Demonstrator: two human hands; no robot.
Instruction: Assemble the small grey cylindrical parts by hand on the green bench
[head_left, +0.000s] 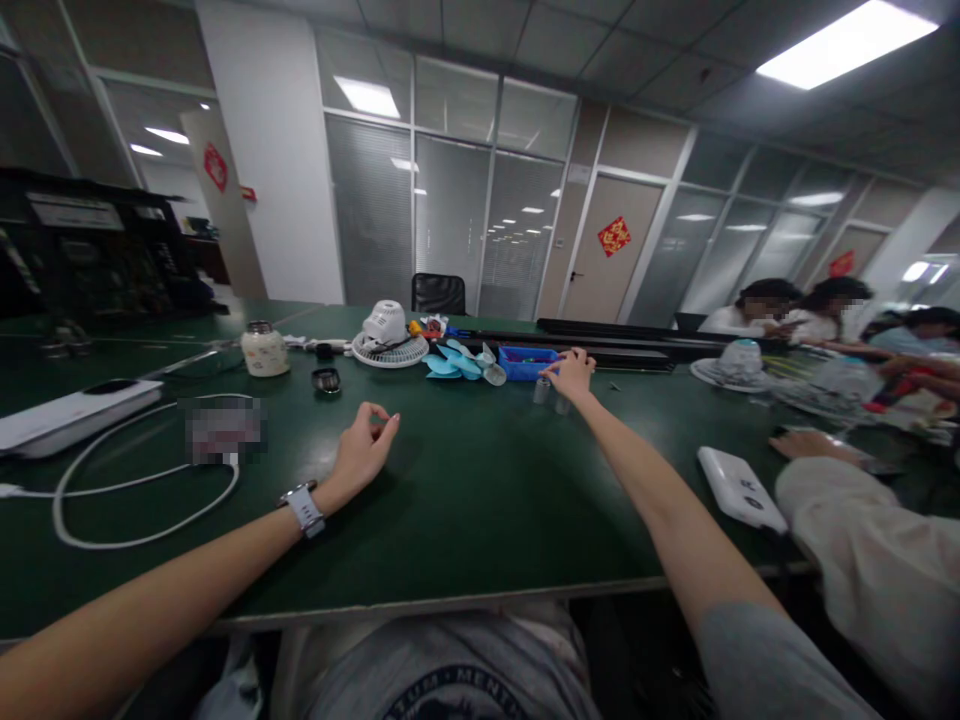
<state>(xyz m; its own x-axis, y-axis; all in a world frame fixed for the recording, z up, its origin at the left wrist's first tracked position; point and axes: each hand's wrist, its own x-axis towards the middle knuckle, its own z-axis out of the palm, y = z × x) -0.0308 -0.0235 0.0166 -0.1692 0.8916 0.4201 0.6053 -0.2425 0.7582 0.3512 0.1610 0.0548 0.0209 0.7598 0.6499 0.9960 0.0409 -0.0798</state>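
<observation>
My left hand (363, 447), with a watch on its wrist, rests on the green table (465, 500) with fingers loosely curled and nothing visible in them. My right hand (571, 374) is stretched far forward, fingers bent over two small clear cups (550, 393) beside a blue tray (526, 362). Whether it grips anything is hidden. A light blue fan blade (459, 362) lies left of the tray, next to a white fan (387, 336) lying on its grille.
A white jar (264, 350) and a small black part (326, 380) sit at the far left. A white cable (135, 480) loops from a white box (71, 415). On the right, another person's sleeve (862, 540) lies beside a white device (741, 487). Other people sit further back.
</observation>
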